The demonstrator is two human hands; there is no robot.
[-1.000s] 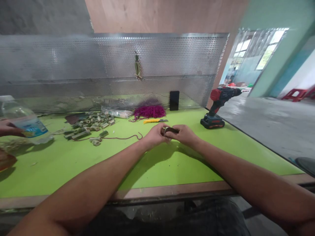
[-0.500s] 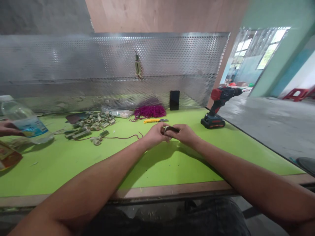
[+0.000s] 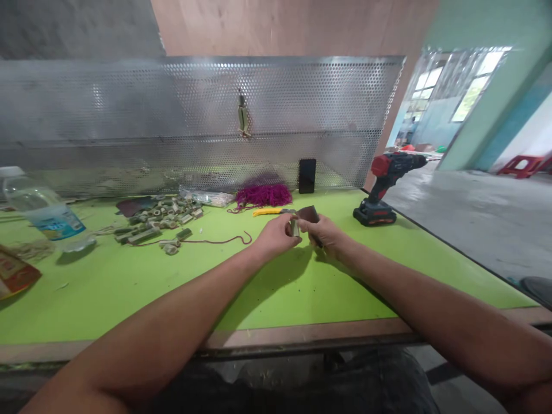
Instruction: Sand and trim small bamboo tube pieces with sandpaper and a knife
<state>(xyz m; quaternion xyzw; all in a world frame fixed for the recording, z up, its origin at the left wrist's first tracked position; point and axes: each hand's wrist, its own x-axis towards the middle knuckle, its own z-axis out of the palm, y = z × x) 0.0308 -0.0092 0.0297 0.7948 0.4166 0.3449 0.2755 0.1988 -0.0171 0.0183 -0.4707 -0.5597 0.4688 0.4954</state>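
Both my hands meet over the middle of the green table (image 3: 129,287). My left hand (image 3: 276,236) is closed in a pinch on a small greenish bamboo piece (image 3: 295,227). My right hand (image 3: 326,234) is closed on a dark brown sheet, perhaps sandpaper (image 3: 309,214), held upright against that piece. A thin brown cord (image 3: 207,241) lies on the table just left of my left hand.
A pile of cut bamboo pieces (image 3: 159,218) lies at the left. A plastic bottle (image 3: 43,210) and a packet (image 3: 15,275) are at the far left. A yellow cutter (image 3: 267,211), magenta cord (image 3: 262,195), a phone (image 3: 307,175) and a red drill (image 3: 382,187) stand before the perforated metal panel (image 3: 172,115).
My right hand has tilted the dark sheet up from flat to upright against the small piece. Another person's hand at the far left has left the bottle.
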